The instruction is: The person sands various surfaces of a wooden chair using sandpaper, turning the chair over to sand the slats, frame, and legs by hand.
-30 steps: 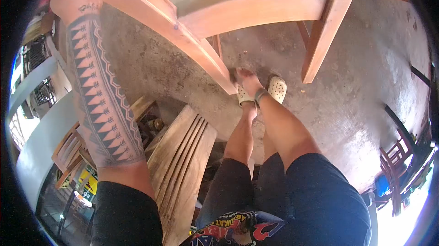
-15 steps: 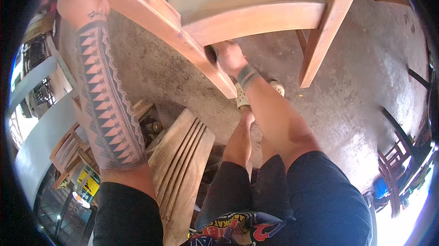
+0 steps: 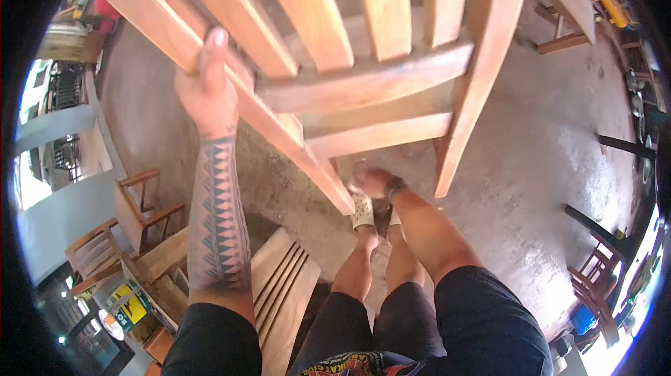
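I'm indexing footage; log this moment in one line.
left hand: gripping side post of slatted wooden chair | right hand: near post's end, blurred, contact unclear

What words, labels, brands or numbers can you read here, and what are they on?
"BO", seemingly, in yellow on the container at left; its other lettering is too small to read.
"IKAT", seemingly, in yellow on the shirt; the rest is cut off or blurred.
No readable text on the chair.

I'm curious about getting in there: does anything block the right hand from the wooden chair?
Nothing visible stands between the right hand and the wooden chair; the hand is blurred, so whether it touches is unclear.
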